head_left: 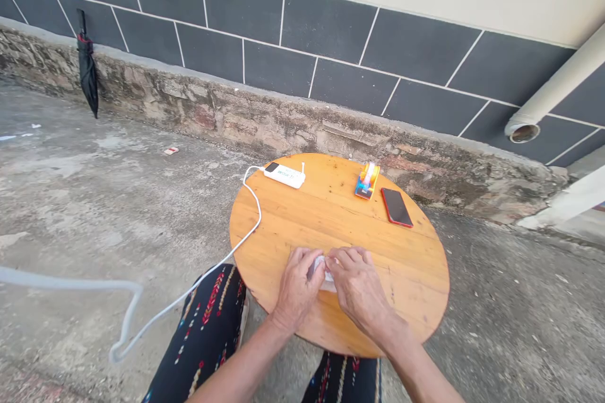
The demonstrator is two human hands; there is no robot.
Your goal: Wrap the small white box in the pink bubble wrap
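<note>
Both hands meet over the near part of a round wooden table (302, 214). Between them lies a small pale, whitish item (328, 285), mostly covered by fingers, so its kind does not show. My left hand (299, 283) grips its left side, thumb and fingers curled around a greyish-white part. My right hand (355, 283) is closed over the right side, fingertips pinched near the item's top. Farther back on the tabletop stand a yellow and blue tape dispenser (367, 181) and a white power strip (285, 175). A red-edged phone (397, 207) lies at the right.
A white cable (259, 214) runs from the power strip over the table's left edge and across my lap. Behind the table is a low stone ledge (283, 123) below a tiled wall. A black umbrella (87, 69) leans there; a drainpipe (558, 85) juts out at right.
</note>
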